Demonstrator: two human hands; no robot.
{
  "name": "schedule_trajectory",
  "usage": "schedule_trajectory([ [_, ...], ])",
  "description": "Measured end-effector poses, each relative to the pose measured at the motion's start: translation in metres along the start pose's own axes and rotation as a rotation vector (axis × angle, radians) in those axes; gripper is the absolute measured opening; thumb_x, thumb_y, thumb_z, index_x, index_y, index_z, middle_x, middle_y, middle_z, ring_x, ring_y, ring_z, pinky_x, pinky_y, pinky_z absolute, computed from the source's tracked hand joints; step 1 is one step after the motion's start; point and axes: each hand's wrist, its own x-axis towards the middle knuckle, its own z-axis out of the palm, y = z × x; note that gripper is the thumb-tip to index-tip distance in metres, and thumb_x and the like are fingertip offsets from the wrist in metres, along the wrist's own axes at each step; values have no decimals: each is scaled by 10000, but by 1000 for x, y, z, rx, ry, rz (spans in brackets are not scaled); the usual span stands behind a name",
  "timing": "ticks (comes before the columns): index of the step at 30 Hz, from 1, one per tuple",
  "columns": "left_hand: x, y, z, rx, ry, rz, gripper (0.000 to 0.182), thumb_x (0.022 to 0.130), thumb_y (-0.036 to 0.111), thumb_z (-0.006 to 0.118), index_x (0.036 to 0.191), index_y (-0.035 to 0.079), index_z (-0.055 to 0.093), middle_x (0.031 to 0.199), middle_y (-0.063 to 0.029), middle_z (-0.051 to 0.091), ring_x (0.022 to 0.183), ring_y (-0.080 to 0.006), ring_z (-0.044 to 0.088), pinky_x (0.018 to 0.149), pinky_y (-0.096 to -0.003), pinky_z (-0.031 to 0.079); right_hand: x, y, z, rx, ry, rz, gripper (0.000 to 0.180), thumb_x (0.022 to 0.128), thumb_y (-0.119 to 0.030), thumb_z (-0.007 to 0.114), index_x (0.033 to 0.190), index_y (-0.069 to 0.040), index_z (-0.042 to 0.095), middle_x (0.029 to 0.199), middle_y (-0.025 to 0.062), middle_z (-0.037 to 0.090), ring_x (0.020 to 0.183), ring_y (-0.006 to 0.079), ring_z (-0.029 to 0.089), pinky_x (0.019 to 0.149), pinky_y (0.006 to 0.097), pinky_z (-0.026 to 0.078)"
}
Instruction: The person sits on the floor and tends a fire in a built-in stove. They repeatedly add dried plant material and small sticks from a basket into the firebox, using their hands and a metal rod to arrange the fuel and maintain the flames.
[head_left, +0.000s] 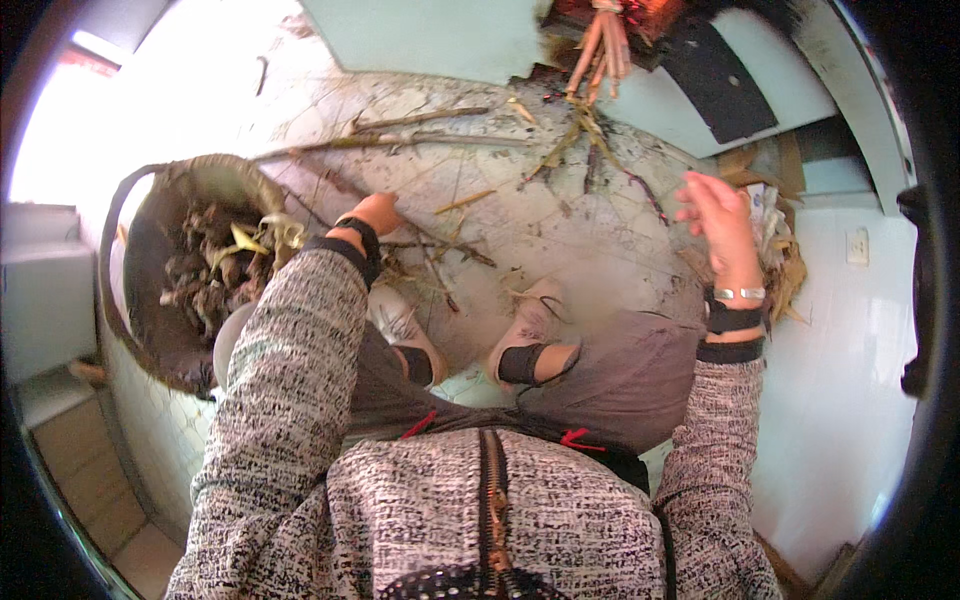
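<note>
My left hand (377, 213) is low over the floor, to the right of a bucket (142, 247) with a hoop handle. A branch (330, 176) runs up to this hand, and thin twigs (457, 246) show on its other side. The fingers are turned away and hidden, so a grip on the branch cannot be made out. Raised at the right, my right hand (716, 217) has nothing in it, its fingers loosely bent and apart. The bucket holds dark brown, lumpy pieces (206, 262) and a yellowish husk-like scrap (247, 241).
Ahead, split wood sticks (604, 49) jut from a firebox opening (652, 19) with a red glow. Long branches (420, 139) and bits of bark litter the tiled floor (450, 172). Crumpled paper and dry husks (780, 259) lie by the right wall (825, 360).
</note>
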Motion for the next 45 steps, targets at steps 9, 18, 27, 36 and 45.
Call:
schedule_trajectory([
  [9,11,61,-10,-234,65,129,479,795,264,607,1226,74,519,1133,-218,575,1045,-374,547,877,-425,448,87,77,24,-204,-223,275,249,833,-215,585,966,-6,604,778,45,623,617,113,603,468,244,413],
  [18,27,84,16,-344,103,257,372,809,219,584,1161,99,565,1101,-178,593,1005,-378,559,861,-425,455,172,157,90,-875,-73,-133,417,795,-229,558,1191,-98,543,1103,193,573,1026,353,549,880,419,443],
  [27,37,100,-1,-548,232,353,307,827,154,573,1129,98,578,1157,-138,575,1027,-348,553,864,-397,463,256,170,139,-953,91,116,327,841,-213,540,1140,-80,533,1076,150,580,994,321,564,860,414,462],
  [36,46,107,-5,-543,241,433,319,834,135,565,1152,110,568,1177,-133,564,1058,-338,538,888,-382,453,268,194,143,-590,305,4,294,833,-224,501,1045,-41,590,970,212,614,987,354,563,858,446,431],
  [45,36,130,-24,-469,310,554,329,834,122,557,1162,100,561,1182,-145,558,1076,-343,526,906,-385,445,214,123,44,-819,162,-332,244,747,-218,634,868,-6,627,780,202,620,751,386,594,662,434,480],
])
